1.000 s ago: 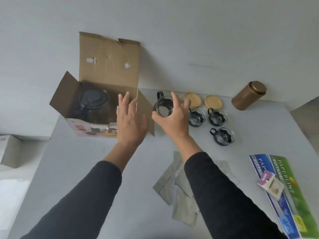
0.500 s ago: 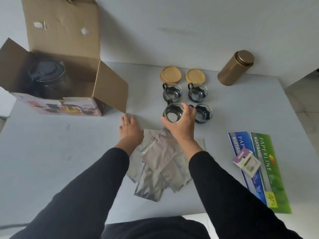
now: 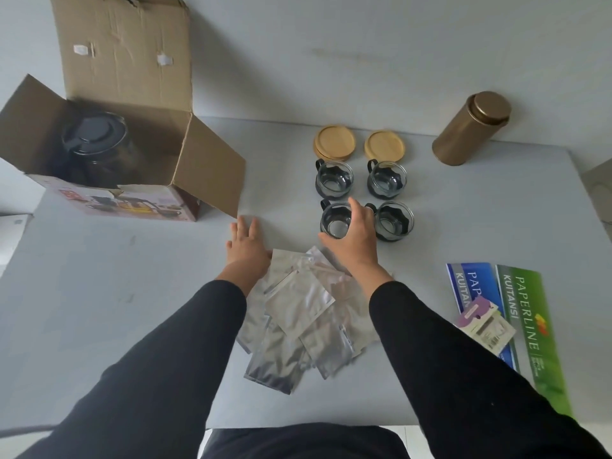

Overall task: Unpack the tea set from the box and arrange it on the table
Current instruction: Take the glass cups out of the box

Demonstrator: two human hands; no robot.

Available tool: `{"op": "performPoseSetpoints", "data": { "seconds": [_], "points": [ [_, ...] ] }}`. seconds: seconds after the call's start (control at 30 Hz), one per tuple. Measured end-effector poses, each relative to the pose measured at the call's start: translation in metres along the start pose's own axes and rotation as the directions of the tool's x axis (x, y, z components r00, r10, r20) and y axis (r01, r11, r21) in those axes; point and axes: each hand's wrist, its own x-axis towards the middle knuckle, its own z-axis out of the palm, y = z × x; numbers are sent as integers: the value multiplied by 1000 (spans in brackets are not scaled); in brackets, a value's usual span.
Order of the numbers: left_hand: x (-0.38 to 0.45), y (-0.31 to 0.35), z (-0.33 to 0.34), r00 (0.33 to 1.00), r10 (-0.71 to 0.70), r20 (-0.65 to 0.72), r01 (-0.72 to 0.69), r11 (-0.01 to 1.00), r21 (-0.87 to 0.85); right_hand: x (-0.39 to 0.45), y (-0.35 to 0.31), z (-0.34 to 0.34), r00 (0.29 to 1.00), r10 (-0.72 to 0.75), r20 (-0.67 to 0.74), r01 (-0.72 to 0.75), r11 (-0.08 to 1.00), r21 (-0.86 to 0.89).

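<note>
An open cardboard box point(image 3: 126, 61) stands at the table's back left with a dark-lidded glass teapot point(image 3: 94, 140) inside. Four glass cups with dark holders form a square right of centre. My right hand point(image 3: 354, 243) curls round the front-left cup point(image 3: 334, 220), which stands on the table, thumb on its near side and fingers on its right. The other cups sit at the back left point(image 3: 334, 178), back right point(image 3: 387, 178) and front right point(image 3: 395, 221). My left hand point(image 3: 246, 245) rests flat on the table near the box's right flap, holding nothing.
Two round wooden lids point(image 3: 334, 142) point(image 3: 384, 146) lie behind the cups. A gold tin point(image 3: 470, 129) stands at the back right. Several foil pouches point(image 3: 298, 306) lie under my forearms. Paperline booklets point(image 3: 526, 329) and a small card point(image 3: 485, 326) lie at the right edge.
My right hand carried the cup from beside the box to the front-left spot of the cup group and set it down. My left hand dropped flat onto the table.
</note>
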Motion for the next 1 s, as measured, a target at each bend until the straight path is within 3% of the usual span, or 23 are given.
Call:
{"op": "performPoseSetpoints", "data": {
  "seconds": [0.57, 0.7, 0.83, 1.0],
  "points": [
    [-1, 3, -3, 999, -27, 46, 28, 1000, -15, 16, 8, -6, 991, 25, 135, -7, 991, -135],
    [-8, -2, -7, 999, -8, -39, 1, 987, -161, 10, -1, -9, 998, -60, 28, 63, 984, -166],
    [-31, -17, -11, 957, -183, -225, 88, 923, -374, 8, -29, -10, 981, -174, -88, 164, 981, -107],
    [-46, -52, -33, 835, -475, -278, 224, 756, -615, 11, -87, 7, 950, -305, -69, 306, 952, -5]
  ]
}}
